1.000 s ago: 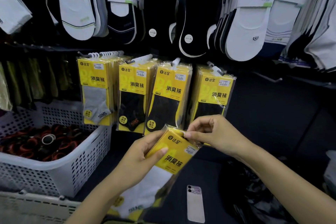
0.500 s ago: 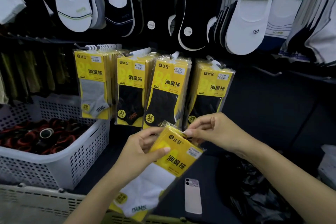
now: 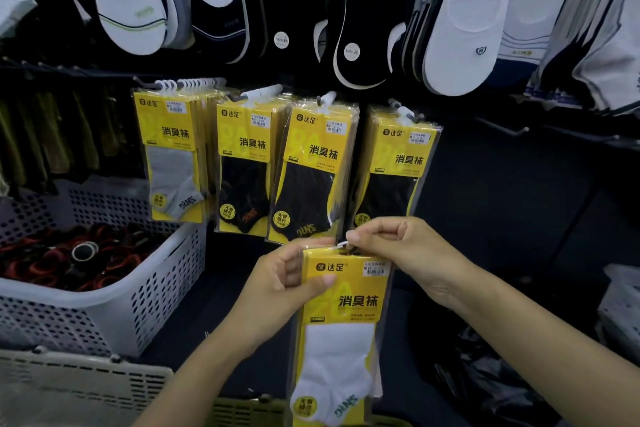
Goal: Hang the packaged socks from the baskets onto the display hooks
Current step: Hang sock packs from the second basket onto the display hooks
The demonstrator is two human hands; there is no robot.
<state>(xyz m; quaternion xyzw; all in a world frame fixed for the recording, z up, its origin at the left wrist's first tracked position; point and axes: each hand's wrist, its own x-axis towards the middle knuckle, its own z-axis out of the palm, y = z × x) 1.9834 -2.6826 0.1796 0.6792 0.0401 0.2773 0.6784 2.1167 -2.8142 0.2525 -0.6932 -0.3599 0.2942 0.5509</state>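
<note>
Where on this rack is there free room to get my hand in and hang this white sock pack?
Free: the dark panel right of the fourth yellow stack, under the white no-show socks; a bare hook seems to stick out there. Crowded: that stack and the three left of it hang edge to edge, and the white basket fills the left.

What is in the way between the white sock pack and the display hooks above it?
Nothing visible. The left hand and right hand hold the white sock pack in open air below the hooks, which already carry hanging packs.
</note>
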